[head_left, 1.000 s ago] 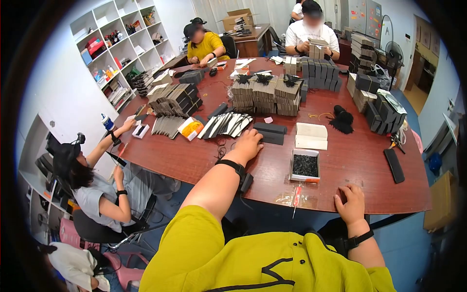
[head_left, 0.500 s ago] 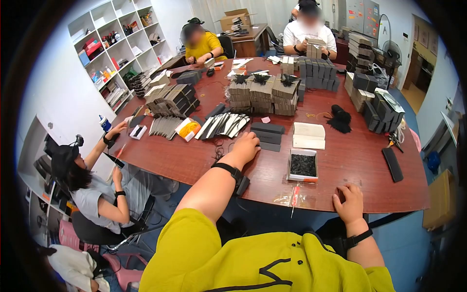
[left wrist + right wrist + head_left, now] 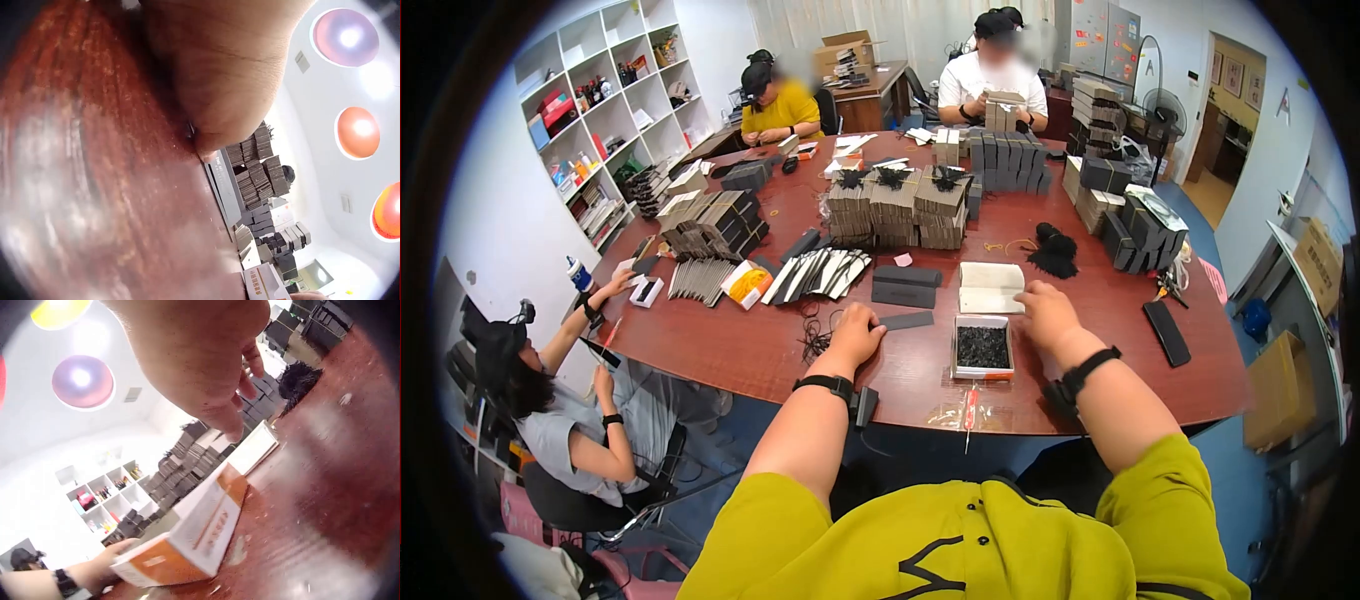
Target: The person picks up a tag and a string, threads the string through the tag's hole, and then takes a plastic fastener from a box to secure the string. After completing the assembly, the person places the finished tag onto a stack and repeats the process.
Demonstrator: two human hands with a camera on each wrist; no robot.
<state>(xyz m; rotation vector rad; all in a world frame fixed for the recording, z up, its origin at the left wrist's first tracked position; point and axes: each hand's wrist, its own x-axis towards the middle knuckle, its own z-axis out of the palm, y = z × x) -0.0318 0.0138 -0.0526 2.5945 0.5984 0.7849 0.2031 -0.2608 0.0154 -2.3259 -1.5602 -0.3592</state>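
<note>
My left hand [image 3: 857,335] is low over the table and pinches the left end of a flat dark grey strip [image 3: 907,321]. Behind that strip lie more dark grey pieces [image 3: 903,295], one in front of the other. In the left wrist view the thumb [image 3: 219,119] hides most of what the hand holds. My right hand [image 3: 1048,312] reaches over the right edge of a cream paper stack [image 3: 990,290], fingers loosely extended. Just in front of that stack stands a small white and orange box [image 3: 983,375] full of tiny black pieces [image 3: 982,346].
Black cords [image 3: 818,338] lie left of my left hand, near fanned black and white strips [image 3: 815,276]. Bundled grey board stacks [image 3: 895,212] stand farther back. A red-handled tool [image 3: 971,400] lies by the front edge, a black phone-like case [image 3: 1166,333] to the right. Other people sit around.
My left hand has drawn a dark grey strip toward me and left, off the other pieces. My right hand has moved from the table's front edge forward to the cream paper. The head view has shifted.
</note>
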